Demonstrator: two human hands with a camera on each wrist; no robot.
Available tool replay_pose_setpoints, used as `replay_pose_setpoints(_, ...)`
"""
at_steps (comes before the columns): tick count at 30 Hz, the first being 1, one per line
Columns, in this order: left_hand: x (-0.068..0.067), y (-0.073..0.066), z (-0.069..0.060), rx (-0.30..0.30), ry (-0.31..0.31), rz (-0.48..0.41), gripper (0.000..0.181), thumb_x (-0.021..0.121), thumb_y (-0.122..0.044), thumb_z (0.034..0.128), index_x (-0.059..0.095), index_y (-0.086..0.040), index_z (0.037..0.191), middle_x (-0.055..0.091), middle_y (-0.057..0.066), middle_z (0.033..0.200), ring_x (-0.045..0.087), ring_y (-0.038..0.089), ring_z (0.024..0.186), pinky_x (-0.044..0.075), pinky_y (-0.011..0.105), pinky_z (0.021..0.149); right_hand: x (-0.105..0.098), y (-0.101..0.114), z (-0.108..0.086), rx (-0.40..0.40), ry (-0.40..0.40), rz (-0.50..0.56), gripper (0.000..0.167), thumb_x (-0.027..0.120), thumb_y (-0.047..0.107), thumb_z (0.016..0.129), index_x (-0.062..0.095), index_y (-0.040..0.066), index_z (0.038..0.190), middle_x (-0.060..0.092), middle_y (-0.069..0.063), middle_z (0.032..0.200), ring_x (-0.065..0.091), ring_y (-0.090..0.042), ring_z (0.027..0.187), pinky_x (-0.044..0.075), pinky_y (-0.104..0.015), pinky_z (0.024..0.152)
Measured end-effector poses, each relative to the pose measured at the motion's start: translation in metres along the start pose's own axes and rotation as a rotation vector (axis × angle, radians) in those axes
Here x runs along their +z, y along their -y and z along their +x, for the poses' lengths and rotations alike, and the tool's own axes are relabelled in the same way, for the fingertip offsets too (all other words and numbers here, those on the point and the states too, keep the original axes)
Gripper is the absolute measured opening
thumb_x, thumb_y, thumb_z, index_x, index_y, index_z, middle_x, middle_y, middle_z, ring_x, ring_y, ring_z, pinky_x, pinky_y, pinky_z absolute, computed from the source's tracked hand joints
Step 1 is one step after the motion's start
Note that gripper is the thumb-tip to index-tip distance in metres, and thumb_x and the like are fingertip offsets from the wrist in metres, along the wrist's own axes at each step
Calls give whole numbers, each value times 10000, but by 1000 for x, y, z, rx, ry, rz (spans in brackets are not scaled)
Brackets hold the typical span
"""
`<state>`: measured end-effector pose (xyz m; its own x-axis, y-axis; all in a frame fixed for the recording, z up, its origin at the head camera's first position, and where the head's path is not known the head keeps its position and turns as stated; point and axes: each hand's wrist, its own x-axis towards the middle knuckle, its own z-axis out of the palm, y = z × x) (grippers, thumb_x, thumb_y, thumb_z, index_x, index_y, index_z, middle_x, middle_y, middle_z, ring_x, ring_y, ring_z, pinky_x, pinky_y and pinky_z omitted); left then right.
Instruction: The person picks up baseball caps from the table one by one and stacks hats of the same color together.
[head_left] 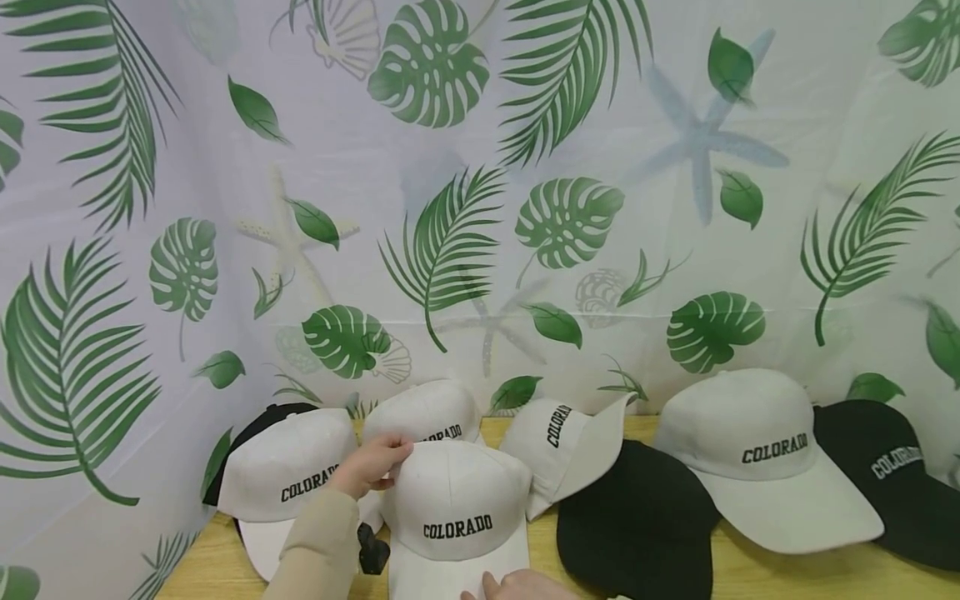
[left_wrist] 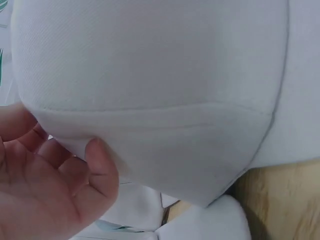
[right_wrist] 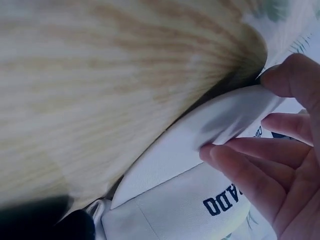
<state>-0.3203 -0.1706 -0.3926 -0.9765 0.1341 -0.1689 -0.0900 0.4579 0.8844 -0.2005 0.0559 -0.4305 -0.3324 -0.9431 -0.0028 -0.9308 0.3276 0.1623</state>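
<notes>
A white cap point(head_left: 459, 492) lettered COLORADO stands at the lower middle of the head view, brim toward the person. My left hand point(head_left: 369, 468) pinches the upper left side of its crown; in the left wrist view, the thumb and fingers of that hand point(left_wrist: 55, 175) hold the edge of the white cap point(left_wrist: 150, 100). At the brim, my right hand point(head_left: 525, 585) is partly cut off by the frame's bottom edge. Seen in the right wrist view, that hand point(right_wrist: 280, 155) lies with thumb and fingertips on the white brim point(right_wrist: 175, 145).
More white caps stand around it, one at left point(head_left: 288, 467), one behind point(head_left: 423, 408) and one tilted point(head_left: 562, 446). To the right are a black cap point(head_left: 637, 521), a large white cap point(head_left: 738, 425) and another black one point(head_left: 873, 442). A leaf-printed cloth point(head_left: 465, 142) hangs behind the wooden table point(head_left: 765, 575).
</notes>
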Motion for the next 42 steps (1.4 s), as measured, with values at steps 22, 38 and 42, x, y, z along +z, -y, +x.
replay_pose_setpoints(22,-8,15,-10,40,-68,-29,253,488,-188,912,564,-11,1076,535,75,1021,461,214,937,457,391,747,-7,-2,3,213,171,259,379,506,377,868,544,150,1169,603,-42,955,489,-28,544,385,-155,453)
replay_pose_setpoints(38,3,27,-33,149,-142,-66,331,495,-246,909,532,-5,1133,526,129,1133,460,292,1058,407,457,830,-4,-1,0,185,88,243,339,509,358,868,571,154,1132,594,8,886,450,9,513,358,-126,440)
replay_pose_setpoints(42,4,29,-36,162,-146,-87,350,495,-239,910,510,12,1154,509,160,1155,452,318,1068,397,477,839,-4,-2,-1,202,101,273,346,512,354,867,576,151,1139,614,-25,968,515,-13,567,380,-132,462)
